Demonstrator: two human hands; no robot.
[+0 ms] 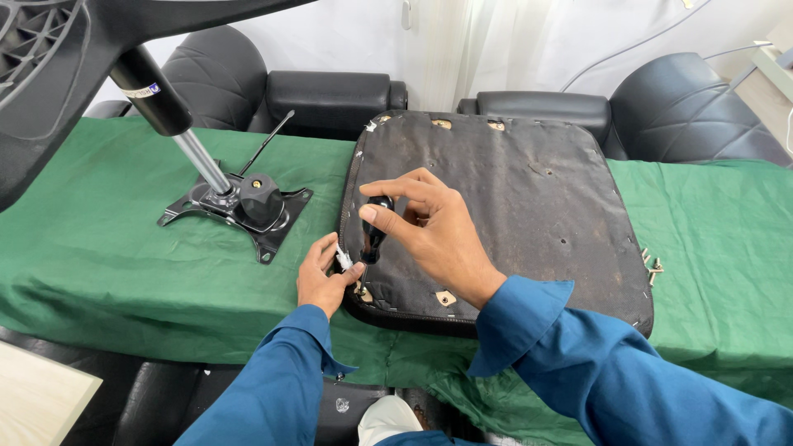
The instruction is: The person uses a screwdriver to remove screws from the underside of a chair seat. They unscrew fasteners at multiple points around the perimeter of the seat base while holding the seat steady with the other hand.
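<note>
Two hands work at the near left corner of a chair seat [496,215] that lies upside down on a desk [99,248] covered with green cloth. Only the head view shows them, looking down from above.

The right hand [434,231] holds a screwdriver [376,227] with a black handle; its fingers are closed around the top of the handle, thumb on the near side, and the tool stands nearly upright over the seat's left edge. The left hand [324,277] sits just beside the seat's left edge, below the screwdriver, its thumb and forefinger pinched together on a small white piece [344,262] at the tool's lower end. What the piece is I cannot tell. Both arms wear blue sleeves [578,363].

The seat's dark underside is worn and stained, with small tan patches along its near and far edges.

Left of the seat, well apart from it, lies a black metal chair mechanism [239,206] with a silver gas cylinder [178,124] rising from it at a slant toward a black chair base [49,74] at the upper left. Right of the seat, near its right edge, a few small metal screws [651,266] lie on the cloth. Behind the seat, beyond the desk, stand black leather armchairs [330,99].
</note>
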